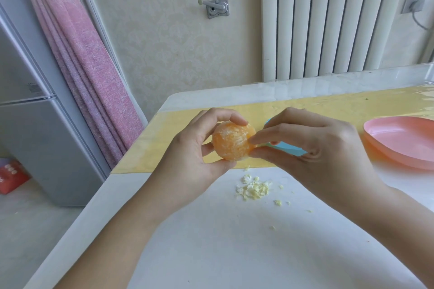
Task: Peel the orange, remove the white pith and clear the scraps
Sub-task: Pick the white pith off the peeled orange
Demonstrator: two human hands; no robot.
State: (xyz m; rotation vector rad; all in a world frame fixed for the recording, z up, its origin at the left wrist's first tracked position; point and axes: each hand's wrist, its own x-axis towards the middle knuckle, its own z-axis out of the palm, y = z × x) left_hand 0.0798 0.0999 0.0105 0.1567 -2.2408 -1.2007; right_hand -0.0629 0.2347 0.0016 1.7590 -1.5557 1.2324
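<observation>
A peeled orange (231,142), with thin white pith streaks on its flesh, is held above the table. My left hand (195,150) grips it from the left, index finger curled over the top and thumb below. My right hand (312,143) comes in from the right and pinches at the orange's right side with thumb and index fingertips. A small heap of pale pith scraps (254,189) lies on the white table (211,241) just below the hands, with a few crumbs scattered to the right.
A pink plate (404,141) sits at the right edge. A blue object (290,148) is mostly hidden behind my right hand. A yellow mat (164,138) covers the table's far half. A fridge (35,124) and pink curtain (89,65) stand left.
</observation>
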